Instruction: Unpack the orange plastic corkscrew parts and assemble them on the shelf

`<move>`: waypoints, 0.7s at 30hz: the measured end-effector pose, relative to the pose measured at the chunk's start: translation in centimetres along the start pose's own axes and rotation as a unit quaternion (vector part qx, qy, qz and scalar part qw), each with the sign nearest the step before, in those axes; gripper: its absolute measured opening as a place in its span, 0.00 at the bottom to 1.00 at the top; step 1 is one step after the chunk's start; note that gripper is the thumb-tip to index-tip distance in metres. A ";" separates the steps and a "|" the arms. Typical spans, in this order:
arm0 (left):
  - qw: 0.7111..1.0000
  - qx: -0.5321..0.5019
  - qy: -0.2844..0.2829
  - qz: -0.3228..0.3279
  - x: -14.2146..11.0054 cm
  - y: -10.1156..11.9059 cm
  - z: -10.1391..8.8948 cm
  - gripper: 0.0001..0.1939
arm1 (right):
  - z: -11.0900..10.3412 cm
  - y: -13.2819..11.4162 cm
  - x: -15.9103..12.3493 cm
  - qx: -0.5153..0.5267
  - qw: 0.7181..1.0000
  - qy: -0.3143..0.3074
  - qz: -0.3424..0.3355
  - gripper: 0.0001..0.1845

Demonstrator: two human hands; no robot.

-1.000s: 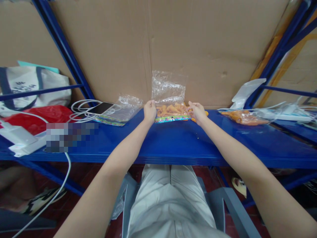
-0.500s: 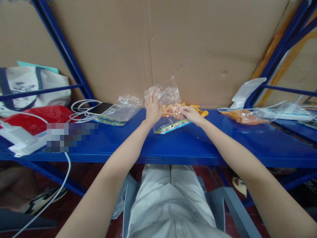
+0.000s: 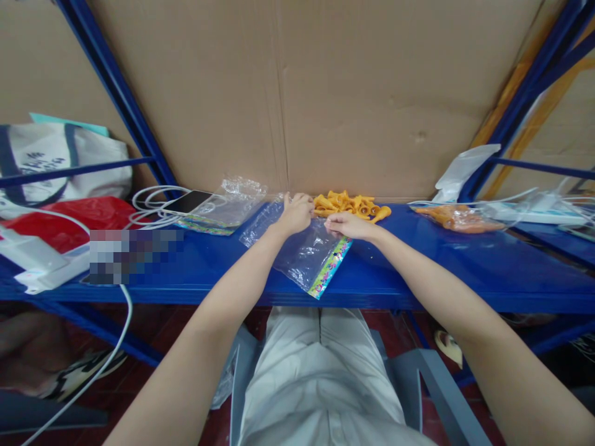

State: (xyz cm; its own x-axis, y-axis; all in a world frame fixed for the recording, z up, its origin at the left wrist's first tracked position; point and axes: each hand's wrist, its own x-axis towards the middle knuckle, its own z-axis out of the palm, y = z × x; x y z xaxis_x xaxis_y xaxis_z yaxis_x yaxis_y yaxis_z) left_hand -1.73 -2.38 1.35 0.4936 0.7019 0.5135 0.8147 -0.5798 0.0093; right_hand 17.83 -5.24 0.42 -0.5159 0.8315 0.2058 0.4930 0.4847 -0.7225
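A clear plastic bag (image 3: 304,257) with a colourful strip along one edge lies flat and empty on the blue shelf (image 3: 418,266), that strip towards me. My left hand (image 3: 295,214) is closed on the bag's far end. My right hand (image 3: 346,225) pinches the bag's right edge. Just behind both hands, a loose pile of small orange pieces (image 3: 351,204) sits on the shelf against the cardboard back wall (image 3: 372,93).
To the left lie another clear bag (image 3: 227,207), a phone (image 3: 190,201) with coiled white cable (image 3: 149,204), a red bag (image 3: 88,214) and a white tote (image 3: 56,161). On the right are a bag of orange pieces (image 3: 453,218) and a white pouch (image 3: 465,167).
The bag stood upright with the orange pieces inside. It was tipped over, the pieces spilled out at the back of the shelf, and the empty bag came towards me.
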 end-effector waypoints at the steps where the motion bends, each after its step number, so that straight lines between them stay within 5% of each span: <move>1: 1.000 0.003 0.012 -0.012 0.0 0.0 -0.1 0.18 | -0.1 0.0 0.1 0.002 1.000 0.004 0.000 0.14; 13: 0.986 -0.004 0.119 -0.119 0.1 0.0 -0.6 0.22 | -0.8 -1.1 -0.4 0.104 0.984 0.123 0.078 0.12; 21: 0.972 -0.076 0.157 -0.157 0.7 -2.0 1.2 0.33 | -2.2 0.8 1.0 0.256 0.879 0.397 0.057 0.08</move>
State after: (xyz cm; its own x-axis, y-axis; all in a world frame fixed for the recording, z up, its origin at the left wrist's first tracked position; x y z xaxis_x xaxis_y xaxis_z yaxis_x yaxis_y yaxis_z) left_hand -2.62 -0.19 0.64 0.0913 0.7065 0.7018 0.8441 -0.4288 0.3219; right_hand 19.32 -3.40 1.49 0.2690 0.8929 0.3611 0.0243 0.3685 -0.9293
